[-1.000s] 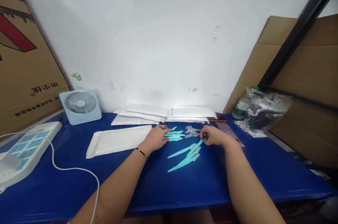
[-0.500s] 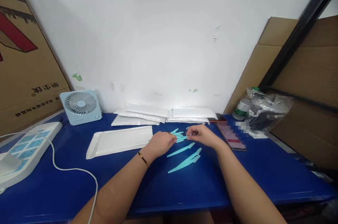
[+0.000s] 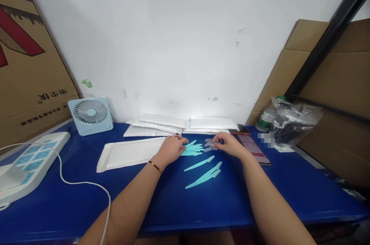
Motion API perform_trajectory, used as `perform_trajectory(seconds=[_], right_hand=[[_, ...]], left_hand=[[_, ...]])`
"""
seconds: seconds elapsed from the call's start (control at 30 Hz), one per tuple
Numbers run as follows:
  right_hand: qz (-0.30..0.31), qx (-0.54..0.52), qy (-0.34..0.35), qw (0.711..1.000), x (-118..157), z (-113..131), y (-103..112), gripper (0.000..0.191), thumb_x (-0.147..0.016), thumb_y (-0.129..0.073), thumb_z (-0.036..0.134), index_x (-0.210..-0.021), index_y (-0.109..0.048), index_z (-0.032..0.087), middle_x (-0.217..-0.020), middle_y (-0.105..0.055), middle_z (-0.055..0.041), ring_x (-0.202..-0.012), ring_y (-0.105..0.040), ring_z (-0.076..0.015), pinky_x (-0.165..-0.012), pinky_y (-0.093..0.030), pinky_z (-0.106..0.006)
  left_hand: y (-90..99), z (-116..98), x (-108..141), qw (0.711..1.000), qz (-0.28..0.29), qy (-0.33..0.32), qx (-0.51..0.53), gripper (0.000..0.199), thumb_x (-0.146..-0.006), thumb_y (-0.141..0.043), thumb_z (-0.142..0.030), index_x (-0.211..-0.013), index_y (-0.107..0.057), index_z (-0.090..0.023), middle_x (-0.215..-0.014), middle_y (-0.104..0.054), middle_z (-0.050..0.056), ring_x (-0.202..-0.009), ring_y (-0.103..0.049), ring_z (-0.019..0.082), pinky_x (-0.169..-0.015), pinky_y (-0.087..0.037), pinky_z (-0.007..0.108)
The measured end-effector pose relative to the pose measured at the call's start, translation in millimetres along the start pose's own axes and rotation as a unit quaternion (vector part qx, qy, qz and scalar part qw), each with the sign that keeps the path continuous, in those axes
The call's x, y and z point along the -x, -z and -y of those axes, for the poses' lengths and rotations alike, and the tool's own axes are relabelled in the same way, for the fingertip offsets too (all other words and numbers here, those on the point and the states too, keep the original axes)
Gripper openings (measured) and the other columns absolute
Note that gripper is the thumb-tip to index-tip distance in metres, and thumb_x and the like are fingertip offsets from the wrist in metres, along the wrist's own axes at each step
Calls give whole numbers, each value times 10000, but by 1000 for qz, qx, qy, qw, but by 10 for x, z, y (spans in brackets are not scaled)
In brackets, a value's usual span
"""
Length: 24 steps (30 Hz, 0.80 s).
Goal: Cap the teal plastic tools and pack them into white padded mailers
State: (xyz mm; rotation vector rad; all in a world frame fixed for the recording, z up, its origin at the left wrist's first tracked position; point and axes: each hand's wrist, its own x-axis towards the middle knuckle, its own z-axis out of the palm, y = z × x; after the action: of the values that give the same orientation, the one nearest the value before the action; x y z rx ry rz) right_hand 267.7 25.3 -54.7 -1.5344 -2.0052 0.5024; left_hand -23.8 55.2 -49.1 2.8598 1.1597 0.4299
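Note:
My left hand [image 3: 172,148] rests at the left end of a loose pile of teal eyebrow razors [image 3: 194,148]. Its thumb and forefinger are apart at the handles, not closed around any. Over several small translucent blade caps [image 3: 209,145] to the right of the pile hovers my right hand [image 3: 227,145], thumb and forefinger slightly parted by the nearest caps. Closer to me, a single razor [image 3: 199,163] lies apart, and below it a pair of overlapping razors [image 3: 204,175].
A white padded mailer [image 3: 131,155] lies left of my left hand; stacked white packets [image 3: 214,123] line the wall. A phone [image 3: 254,149] sits right of my right hand. Beyond are a bottle [image 3: 265,118] and bagged item [image 3: 291,125]. A fan [image 3: 91,116] and power strip [image 3: 34,160] stand left.
My right hand has moved right from the razor pile to the translucent caps. My left hand has shifted slightly left and up, its fingers loosened, uncovering more of the pile.

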Motion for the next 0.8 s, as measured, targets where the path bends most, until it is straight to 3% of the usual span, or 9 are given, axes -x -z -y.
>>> perform_trajectory(seconds=[0.07,0.17,0.3,0.47,0.67,0.8], right_hand=[[57,13,29,998,30,105,-6,206,-711,-687,365,-833,-690,199,-870,-624,-34,-792,-565,-180,-707,-425,-291],[144,29,71,987,48,235,-60,227,-644,-756,315,-832,-694,204,-862,-595,-28,-800,-551,-182,-695,-419,-282],[179,61,103,977,26,279,-141,125,-646,-752,237,-741,-681,196,-805,-563,-14,-789,-531,-173,-697,-407,-276],[167,44,67,983,40,326,-178,99,-685,-700,213,-770,-655,191,-779,-589,-6,-716,-529,-147,-618,-390,-236],[89,-29,34,995,27,379,-230,122,-724,-657,284,-781,-626,181,-668,-574,17,-588,-494,-113,-522,-345,-204],[26,-11,-11,1000,-20,224,-158,67,-721,-628,224,-759,-625,168,-623,-562,18,-568,-492,-112,-528,-348,-205]], left_hand=[[-49,-20,7,1000,0,4,15,374,-872,-484,-386,-1224,-519,-265,-1201,-557,61,-1102,-497,224,-909,-371,333],[-125,-44,-2,999,27,6,23,430,-861,-501,-405,-1262,-499,-252,-1232,-536,75,-1121,-481,231,-926,-378,339],[-163,-50,-18,998,44,-4,38,350,-880,-483,-333,-1219,-540,-265,-1176,-574,50,-1077,-504,204,-922,-387,326],[-69,-135,6,998,-24,-10,66,386,-929,-376,-420,-1248,-515,-252,-1228,-558,49,-1135,-472,200,-942,-363,338],[23,-226,-13,998,44,-49,-14,329,-950,-329,-354,-951,-629,-218,-882,-667,50,-884,-590,195,-789,-373,341],[73,-109,-33,999,40,-14,-25,344,-946,-327,-336,-853,-632,-207,-845,-671,48,-836,-601,192,-758,-379,325]])
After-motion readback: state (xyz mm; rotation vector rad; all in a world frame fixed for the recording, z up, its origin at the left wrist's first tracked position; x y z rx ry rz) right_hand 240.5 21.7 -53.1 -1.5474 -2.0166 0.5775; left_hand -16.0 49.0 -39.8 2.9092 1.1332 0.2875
